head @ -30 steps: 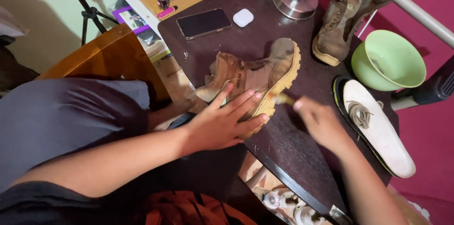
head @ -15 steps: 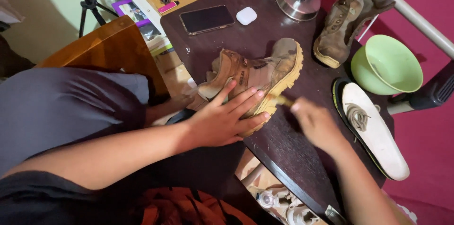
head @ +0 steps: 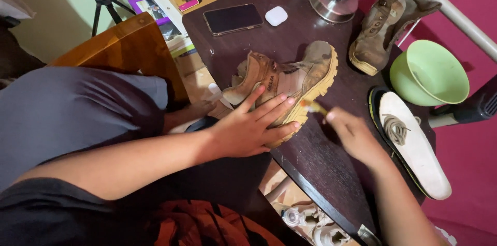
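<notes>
A dirty tan boot (head: 300, 78) lies on its side on the dark brown table (head: 310, 158), its yellow sole facing right. My left hand (head: 253, 127) presses flat on the boot's side, fingers spread. My right hand (head: 352, 135), blurred, grips a small yellow tool (head: 313, 106) whose tip touches the sole edge. A second dirty boot (head: 385, 21) stands at the table's back right.
A green bowl (head: 432, 72) sits at the right. In front of it lies a white insole (head: 414, 145) with a lace on it. A phone (head: 233, 18), a white earbud case (head: 276, 16) and a metal lamp base (head: 336, 0) are at the back. A wooden chair (head: 119, 44) stands left.
My right hand has shifted slightly along the sole with the yellow tool. My left hand stays on the boot. The view has shifted a little.
</notes>
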